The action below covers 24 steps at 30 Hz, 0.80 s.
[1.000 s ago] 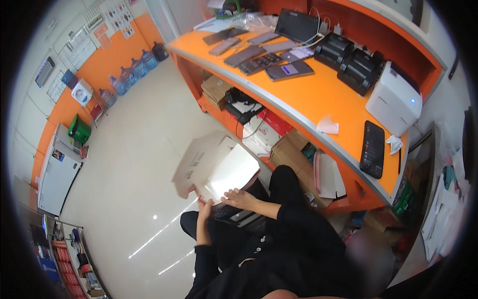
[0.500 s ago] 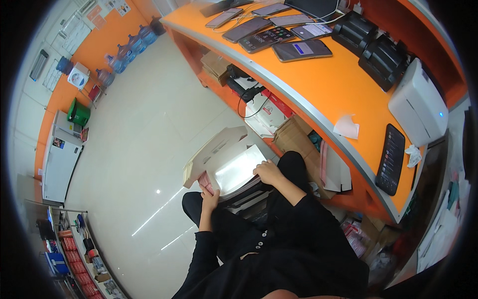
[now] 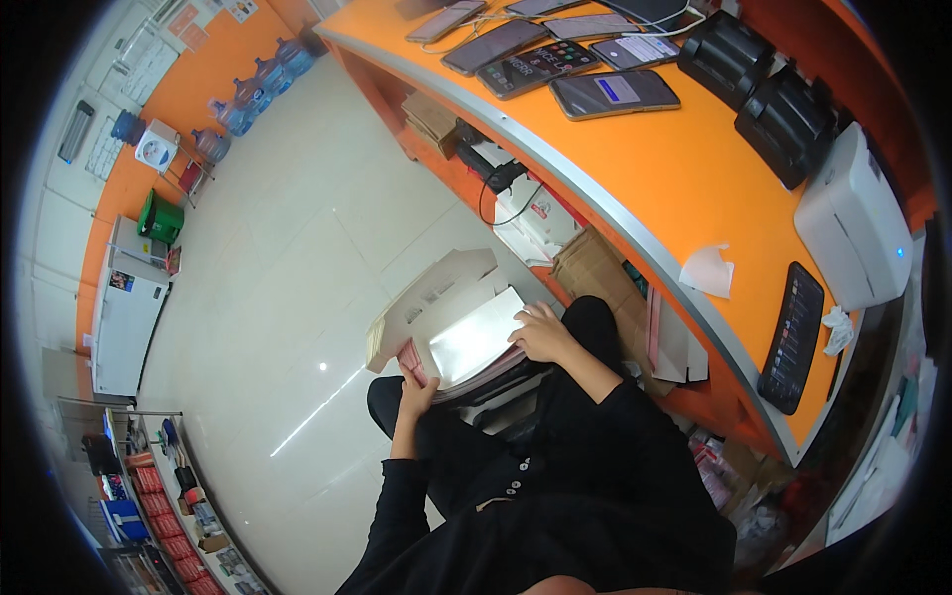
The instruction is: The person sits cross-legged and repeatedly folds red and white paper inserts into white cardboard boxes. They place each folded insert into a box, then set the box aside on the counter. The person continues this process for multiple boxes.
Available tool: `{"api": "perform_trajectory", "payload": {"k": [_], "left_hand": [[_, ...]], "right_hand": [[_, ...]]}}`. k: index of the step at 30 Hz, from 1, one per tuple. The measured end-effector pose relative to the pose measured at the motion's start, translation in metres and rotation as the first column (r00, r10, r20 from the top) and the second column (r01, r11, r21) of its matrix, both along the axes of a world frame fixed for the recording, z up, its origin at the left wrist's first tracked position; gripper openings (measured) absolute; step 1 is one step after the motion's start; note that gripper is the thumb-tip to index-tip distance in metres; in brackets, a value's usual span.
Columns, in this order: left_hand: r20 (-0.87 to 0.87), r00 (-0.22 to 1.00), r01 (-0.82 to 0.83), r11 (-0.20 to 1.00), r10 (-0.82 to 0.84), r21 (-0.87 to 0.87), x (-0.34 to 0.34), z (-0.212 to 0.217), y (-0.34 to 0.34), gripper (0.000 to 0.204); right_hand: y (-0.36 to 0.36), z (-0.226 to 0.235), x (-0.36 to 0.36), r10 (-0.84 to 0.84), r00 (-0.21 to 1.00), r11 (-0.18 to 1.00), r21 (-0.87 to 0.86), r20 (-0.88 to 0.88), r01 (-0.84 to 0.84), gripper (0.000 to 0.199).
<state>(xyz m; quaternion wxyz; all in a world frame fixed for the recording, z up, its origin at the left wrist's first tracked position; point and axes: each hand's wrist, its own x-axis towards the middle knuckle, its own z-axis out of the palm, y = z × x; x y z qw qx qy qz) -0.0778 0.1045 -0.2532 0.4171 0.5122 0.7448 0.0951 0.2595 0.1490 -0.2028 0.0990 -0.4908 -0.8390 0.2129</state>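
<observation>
Across my lap lies an open, cream-coloured flat carton (image 3: 426,302) with its lid flap folded back away from me. A glossy white sheet (image 3: 478,337) rests on a stack inside it and reflects the light brightly. At the carton's near left corner, my left hand (image 3: 417,393) is closed round a pinkish bundle of paper (image 3: 413,361), thumb on top. The fingers of my right hand (image 3: 540,332) curl over the right edge of the white sheet and the stack below it. Their tips are partly hidden.
To the right, an orange counter (image 3: 635,149) bears several phones (image 3: 615,94), two black devices (image 3: 783,124), a white printer (image 3: 855,223), a dark phone (image 3: 793,337) and a paper scrap (image 3: 707,272). Cardboard boxes (image 3: 605,283) fill the shelf below. A goods rack (image 3: 164,496) stands left.
My right hand has shifted slightly up along the white sheet's right edge, its fingers more arched. My left hand keeps its place. The view has turned a little.
</observation>
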Motion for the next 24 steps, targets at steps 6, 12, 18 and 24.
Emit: {"api": "perform_trajectory", "payload": {"k": [6,12,18,24], "left_hand": [[-0.042,0.951,-0.306,0.951,0.308,0.035,0.014,-0.010,0.013,0.118],[-0.115,0.958,-0.268,0.963,0.261,-0.041,0.016,0.007,0.022,0.093],[0.371,0.926,-0.196,0.922,0.062,0.334,-0.012,-0.050,0.017,0.084],[-0.155,0.900,-0.339,0.878,0.407,0.337,-0.012,-0.063,0.031,0.126]], "right_hand": [[0.009,-0.083,-0.009,-0.577,0.681,0.801,-0.478,-0.451,0.361,0.060],[-0.004,-0.068,-0.037,-0.487,0.870,0.845,-0.293,-0.076,0.447,0.060],[-0.039,0.041,-0.039,-0.342,0.938,0.930,-0.156,-0.049,0.331,0.066],[-0.134,0.296,0.090,-0.285,0.797,0.883,0.177,-0.533,0.434,0.024]]}}
